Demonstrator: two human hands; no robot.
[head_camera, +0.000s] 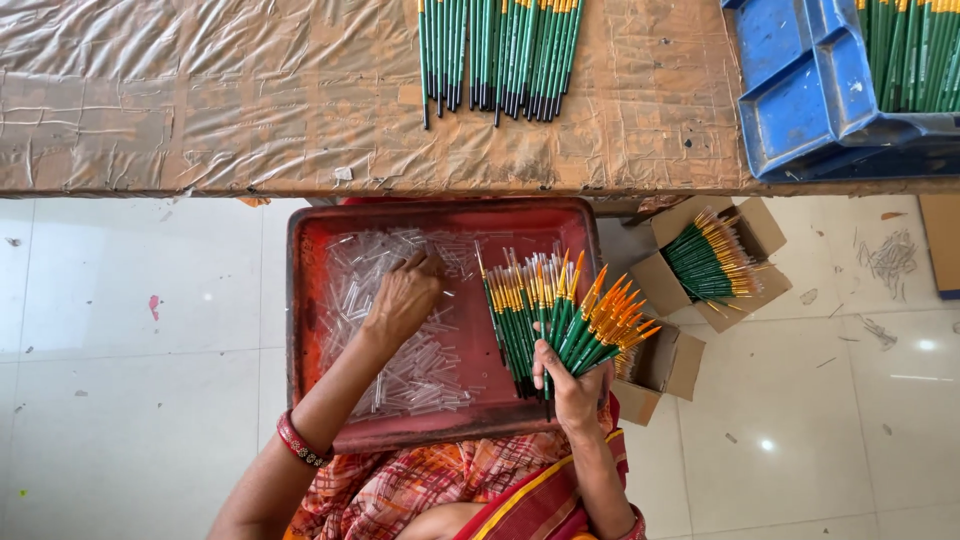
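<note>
Left hand (400, 300) covers clear caps (420, 365) — fingertips hidden; right hand (575, 385) fans brushes (560, 315).

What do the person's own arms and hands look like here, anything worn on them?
Both forearms are bare, with no sleeves and no gloves. The left hand has a red beaded bangle at the wrist. The right hand shows a sliver of red bangle at the picture's lower edge.
</note>
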